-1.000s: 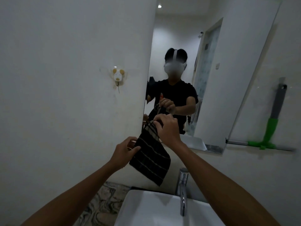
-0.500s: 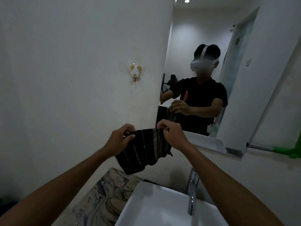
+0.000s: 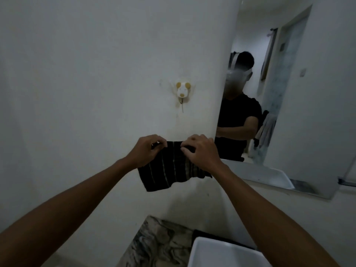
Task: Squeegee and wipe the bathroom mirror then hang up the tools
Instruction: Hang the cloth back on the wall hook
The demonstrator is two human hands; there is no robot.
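Note:
A dark cloth [image 3: 171, 168] with thin pale stripes hangs spread between my two hands, in front of the white wall. My left hand [image 3: 147, 150] pinches its top left edge and my right hand [image 3: 200, 152] pinches its top right edge. Above the cloth, a small white and yellow animal-shaped wall hook [image 3: 182, 91] sticks to the wall, with a gap between it and the cloth. The mirror [image 3: 300, 116] fills the right side and reflects a person in a black shirt. The squeegee is out of view.
A white basin [image 3: 217, 253] sits at the bottom right on a marbled counter [image 3: 158, 245]. A metal rail end [image 3: 346, 181] shows at the right edge beyond the mirror.
The view has swung left, so the hook now sits near the centre and the green squeegee has left the frame. Both hands have raised the cloth and spread it flat below the hook.

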